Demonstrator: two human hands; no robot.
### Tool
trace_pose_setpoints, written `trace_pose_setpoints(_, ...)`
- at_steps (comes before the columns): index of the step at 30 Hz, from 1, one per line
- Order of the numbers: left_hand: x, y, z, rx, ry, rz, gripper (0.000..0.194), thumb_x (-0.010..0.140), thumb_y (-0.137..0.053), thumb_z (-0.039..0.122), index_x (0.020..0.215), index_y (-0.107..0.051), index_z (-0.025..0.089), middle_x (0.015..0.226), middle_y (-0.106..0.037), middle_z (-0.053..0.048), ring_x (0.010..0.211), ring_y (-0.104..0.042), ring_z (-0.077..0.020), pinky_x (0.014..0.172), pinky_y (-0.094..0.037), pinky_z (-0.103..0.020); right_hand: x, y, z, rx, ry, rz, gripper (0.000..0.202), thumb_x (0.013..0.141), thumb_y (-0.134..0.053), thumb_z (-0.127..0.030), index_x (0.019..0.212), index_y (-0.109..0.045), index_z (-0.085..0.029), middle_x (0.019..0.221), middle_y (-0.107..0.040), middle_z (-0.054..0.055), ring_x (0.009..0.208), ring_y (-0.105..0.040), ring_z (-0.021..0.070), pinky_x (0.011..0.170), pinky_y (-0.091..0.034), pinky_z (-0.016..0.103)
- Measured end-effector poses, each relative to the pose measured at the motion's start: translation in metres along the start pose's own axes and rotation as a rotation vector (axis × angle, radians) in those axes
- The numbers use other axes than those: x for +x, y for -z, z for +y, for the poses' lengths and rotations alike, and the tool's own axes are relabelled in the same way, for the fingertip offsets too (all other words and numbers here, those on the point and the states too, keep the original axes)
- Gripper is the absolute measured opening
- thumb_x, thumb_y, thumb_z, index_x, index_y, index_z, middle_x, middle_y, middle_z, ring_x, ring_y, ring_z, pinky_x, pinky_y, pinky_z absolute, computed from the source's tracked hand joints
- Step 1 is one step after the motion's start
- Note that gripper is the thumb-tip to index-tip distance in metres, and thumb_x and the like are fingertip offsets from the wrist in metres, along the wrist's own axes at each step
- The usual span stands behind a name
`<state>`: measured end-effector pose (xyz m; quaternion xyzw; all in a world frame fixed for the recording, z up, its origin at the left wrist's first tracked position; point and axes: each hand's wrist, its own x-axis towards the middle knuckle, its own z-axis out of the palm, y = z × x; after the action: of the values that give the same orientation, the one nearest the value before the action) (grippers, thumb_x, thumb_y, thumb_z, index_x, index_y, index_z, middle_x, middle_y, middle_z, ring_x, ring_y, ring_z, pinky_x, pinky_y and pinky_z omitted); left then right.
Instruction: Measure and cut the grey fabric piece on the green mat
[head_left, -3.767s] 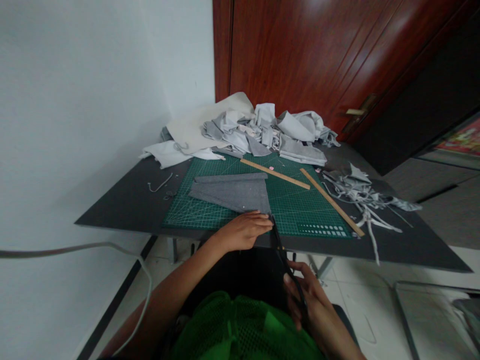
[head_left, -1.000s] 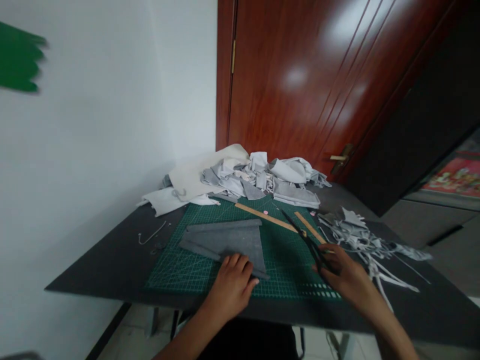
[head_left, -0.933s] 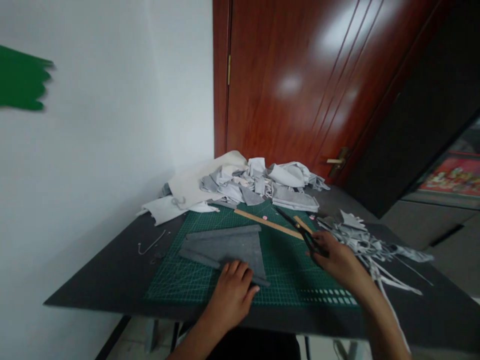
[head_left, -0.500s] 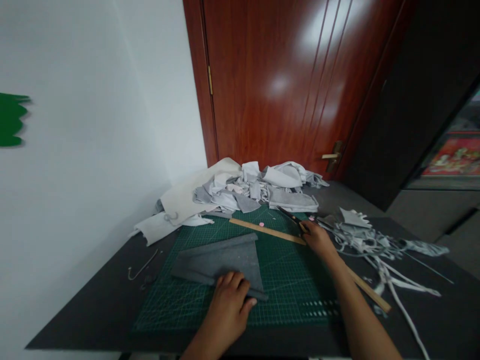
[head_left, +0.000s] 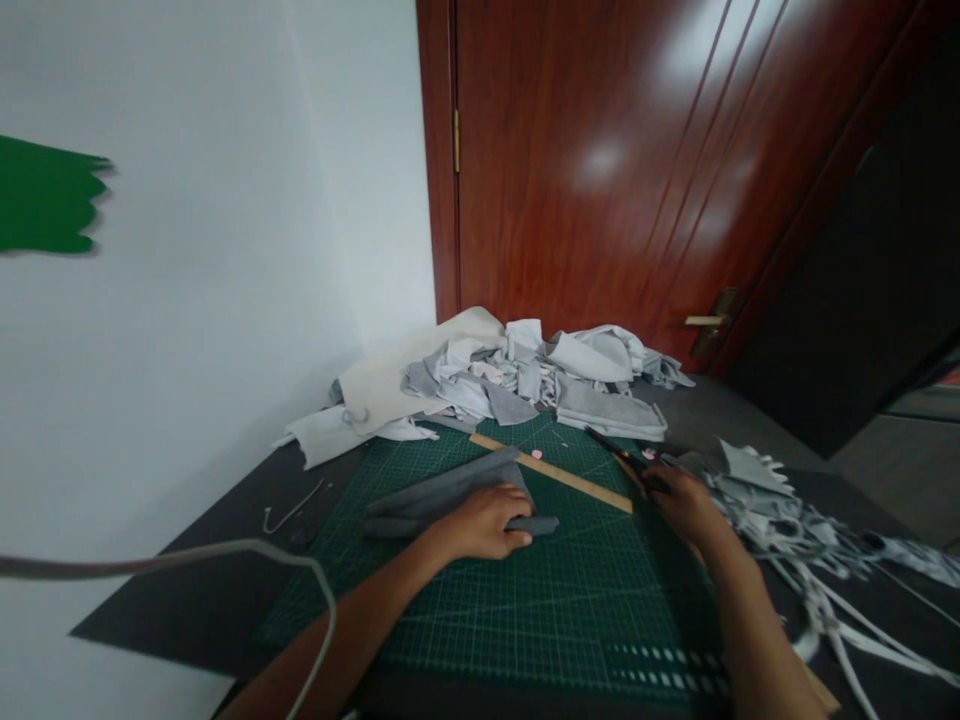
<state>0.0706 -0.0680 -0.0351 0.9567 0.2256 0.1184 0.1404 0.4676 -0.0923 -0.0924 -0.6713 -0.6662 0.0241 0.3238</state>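
Tugging could crease the grey, folded, tapered cloth (head_left: 450,488) our left hand (head_left: 487,520) pinches; we cannot tell whether our right hand (head_left: 684,508) grips the long black metal scissors (head_left: 628,459) at two o'clock.

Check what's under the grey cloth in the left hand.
Green cutting mat shows beside the grey cloth and seems to continue beneath it. Whether anything else lies under there can't be seen: the cloth and left hand cover it.
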Motion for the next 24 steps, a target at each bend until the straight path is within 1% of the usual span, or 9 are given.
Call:
trace_pose_setpoints(6, -0.016, -0.024, 0.020, 0.199, -0.108, 0.067, 0.008, 0.093, -0.062, 0.018, 0.101, -0.062, 0.020, 0.103, -0.068, -0.005, 0.101, -0.062, -0.0229, 0.087, -0.046, -0.036, -0.002, 0.000, -0.004, -0.044, -0.047, -0.025, 0.030, 0.075, -0.057, -0.019, 0.094, -0.080, -0.018, 0.101, -0.078, 0.017, 0.098, -0.073, 0.0341, 0.093, -0.054, 0.046)
trace_pose_setpoints(9, -0.015, -0.033, 0.032, 0.198, -0.228, 0.052, 0.016, 0.092, -0.059, 0.012, 0.104, -0.063, 0.022, 0.102, -0.070, -0.003, 0.102, -0.062, -0.0223, 0.088, -0.046, -0.038, -0.002, -0.001, -0.042, -0.043, -0.017, 0.122, 0.027, 0.084, -0.055, -0.022, 0.096, -0.079, -0.020, 0.102, -0.077, 0.018, 0.099, -0.071, 0.0342, 0.095, -0.051, 0.048)
trace_pose_setpoints(12, -0.015, -0.035, 0.041, 0.040, -0.330, 0.032, 0.011, 0.091, -0.067, 0.021, 0.102, -0.066, 0.023, 0.103, -0.072, -0.003, 0.105, -0.064, -0.0226, 0.093, -0.047, -0.038, -0.004, -0.014, -0.103, 0.288, 0.077, 0.183, 0.027, 0.092, -0.056, -0.036, 0.102, -0.076, -0.022, 0.108, -0.077, 0.014, 0.106, -0.068, 0.0325, 0.099, -0.050, 0.048)
trace_pose_setpoints(13, -0.015, -0.034, 0.043, -0.056, -0.343, 0.030, 0.012, 0.089, -0.072, 0.026, 0.100, -0.067, 0.023, 0.103, -0.072, -0.003, 0.107, -0.065, -0.0229, 0.096, -0.047, -0.038, -0.007, -0.021, -0.125, 0.428, 0.072, 0.124, 0.027, 0.094, -0.057, -0.041, 0.100, -0.076, -0.023, 0.105, -0.077, 0.011, 0.105, -0.069, 0.0308, 0.097, -0.051, 0.047)
trace_pose_setpoints(16, -0.015, -0.031, 0.043, -0.402, -0.332, -0.018, 0.012, 0.089, -0.075, 0.031, 0.096, -0.071, 0.022, 0.103, -0.075, -0.003, 0.108, -0.068, -0.0204, 0.100, -0.048, -0.032, -0.019, -0.045, -0.175, 0.687, 0.079, -0.247, 0.029, 0.099, -0.055, -0.044, 0.101, -0.077, -0.026, 0.084, -0.077, 0.004, 0.080, -0.073, 0.0257, 0.081, -0.057, 0.041)
trace_pose_setpoints(17, -0.014, -0.029, 0.041, -0.489, -0.299, -0.037, 0.009, 0.092, -0.072, 0.030, 0.096, -0.072, 0.021, 0.103, -0.076, -0.002, 0.105, -0.070, -0.0184, 0.097, -0.050, -0.028, -0.022, -0.052, -0.185, 0.679, 0.129, -0.298, 0.028, 0.100, -0.054, -0.043, 0.099, -0.077, -0.027, 0.083, -0.077, 0.004, 0.079, -0.073, 0.0249, 0.079, -0.058, 0.040)
trace_pose_setpoints(19, -0.010, -0.026, 0.033, -0.515, -0.152, -0.034, 0.012, 0.098, -0.064, 0.026, 0.099, -0.074, 0.020, 0.101, -0.078, 0.000, 0.094, -0.072, -0.0143, 0.085, -0.052, -0.023, -0.026, -0.063, -0.194, 0.643, 0.165, -0.280, 0.025, 0.099, -0.056, -0.041, 0.098, -0.078, -0.029, 0.097, -0.078, 0.005, 0.096, -0.072, 0.0258, 0.091, -0.055, 0.042)
trace_pose_setpoints(21, -0.006, -0.023, 0.019, -0.319, 0.109, 0.059, 0.014, 0.098, -0.061, 0.024, 0.097, -0.075, 0.019, 0.091, -0.077, 0.003, 0.082, -0.072, -0.0127, 0.074, -0.051, -0.020, -0.025, -0.070, -0.189, 0.590, 0.186, -0.230, 0.022, 0.097, -0.060, -0.039, 0.097, -0.079, -0.029, 0.109, -0.076, 0.007, 0.111, -0.067, 0.0282, 0.103, -0.049, 0.046)
trace_pose_setpoints(24, -0.005, -0.015, -0.007, -0.166, 0.309, 0.193, 0.021, 0.099, -0.056, 0.021, 0.091, -0.074, 0.014, 0.087, -0.075, -0.005, 0.084, -0.070, -0.0201, 0.076, -0.050, -0.028, -0.015, -0.077, -0.173, 0.458, 0.221, -0.155, 0.024, 0.096, -0.058, -0.036, 0.093, -0.077, -0.023, 0.108, -0.076, 0.011, 0.110, -0.068, 0.0293, 0.103, -0.049, 0.047)
